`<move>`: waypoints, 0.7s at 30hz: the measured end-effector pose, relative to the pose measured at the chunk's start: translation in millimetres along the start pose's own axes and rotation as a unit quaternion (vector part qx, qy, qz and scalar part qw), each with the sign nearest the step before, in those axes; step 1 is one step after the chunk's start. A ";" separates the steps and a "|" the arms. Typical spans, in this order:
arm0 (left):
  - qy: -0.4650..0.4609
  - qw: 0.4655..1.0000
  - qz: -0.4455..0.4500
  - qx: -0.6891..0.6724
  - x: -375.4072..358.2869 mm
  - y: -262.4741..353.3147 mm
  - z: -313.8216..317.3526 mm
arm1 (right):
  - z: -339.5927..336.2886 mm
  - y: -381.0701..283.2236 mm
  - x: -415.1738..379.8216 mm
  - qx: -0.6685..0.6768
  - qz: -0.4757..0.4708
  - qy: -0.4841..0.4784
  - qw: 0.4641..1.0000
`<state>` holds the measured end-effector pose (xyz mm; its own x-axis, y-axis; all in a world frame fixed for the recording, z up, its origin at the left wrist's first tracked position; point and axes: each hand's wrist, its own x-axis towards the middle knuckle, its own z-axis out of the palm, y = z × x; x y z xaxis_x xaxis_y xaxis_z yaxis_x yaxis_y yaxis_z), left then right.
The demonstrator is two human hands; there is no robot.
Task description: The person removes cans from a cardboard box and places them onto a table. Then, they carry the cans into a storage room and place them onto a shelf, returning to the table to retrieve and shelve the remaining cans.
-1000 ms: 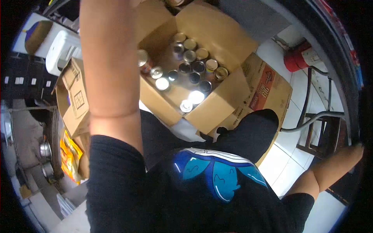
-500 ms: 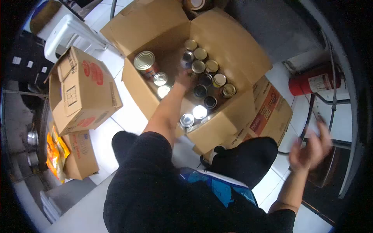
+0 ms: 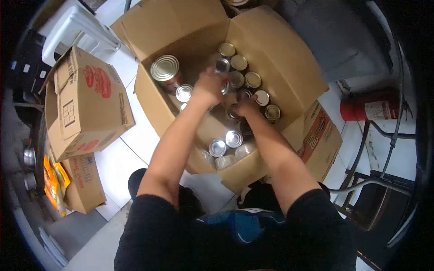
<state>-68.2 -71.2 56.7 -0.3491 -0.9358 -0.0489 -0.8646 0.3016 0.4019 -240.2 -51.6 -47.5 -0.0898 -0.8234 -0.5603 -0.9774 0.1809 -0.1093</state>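
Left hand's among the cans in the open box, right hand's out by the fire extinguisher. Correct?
Not quite: the head view shows the right hand also among the cans in the open box. The left hand is placed as you say.

Upper left: white plastic stool (image 3: 62, 32) on tiled floor (image 3: 118, 156). Below the stool: carton (image 3: 103, 113) with red print, smaller carton (image 3: 85, 181), yellow packets (image 3: 53, 187) beside it. Right: red cylinder (image 3: 354, 110) bearing a white label (image 3: 377, 110), near a metal tube frame (image 3: 379, 181).
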 end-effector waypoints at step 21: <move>0.243 0.916 -0.079 -0.311 -137.7 -71.1 -63.6 | 89.8 -65.4 -1.0 0.127 0.246 0.231 0.933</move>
<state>64.3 24.7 93.0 0.0952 -0.9751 0.2003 -0.4652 0.1343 0.8750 -159.0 -14.3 -113.5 -0.6463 -0.7400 -0.1864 -0.7241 0.6718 -0.1561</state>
